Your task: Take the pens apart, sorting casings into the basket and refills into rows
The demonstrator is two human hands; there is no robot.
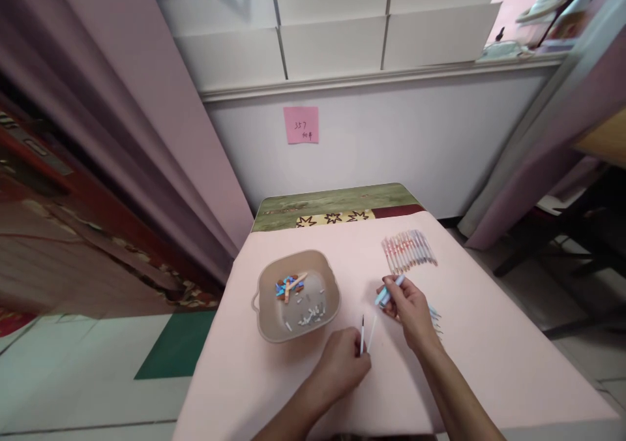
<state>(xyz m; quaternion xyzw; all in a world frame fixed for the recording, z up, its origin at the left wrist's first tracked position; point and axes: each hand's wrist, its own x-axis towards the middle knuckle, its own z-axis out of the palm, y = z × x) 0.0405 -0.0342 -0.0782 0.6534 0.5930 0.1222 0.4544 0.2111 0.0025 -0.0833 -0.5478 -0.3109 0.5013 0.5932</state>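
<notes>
My left hand (348, 356) is closed near the table's front, pinching a thin white pen refill (362, 336) with a dark tip. A second slim white stick (372, 334) leans beside it, its lower end at my fingertips. To the right, my right hand (408, 307) is closed around a light blue pen barrel (384, 295); a bluish piece lies along it, and I cannot tell whether it is a separate part. Some slim pointed pieces (434, 314) lie on the cloth, partly hidden behind my right hand.
Left of my hands, a beige bin (271, 333) holds blue and brown caps (288, 288) and small white pieces (312, 314). A row of several pens (409, 252) lies at the back right of the pink cloth (235, 356). A pink note (301, 125) is on the wall.
</notes>
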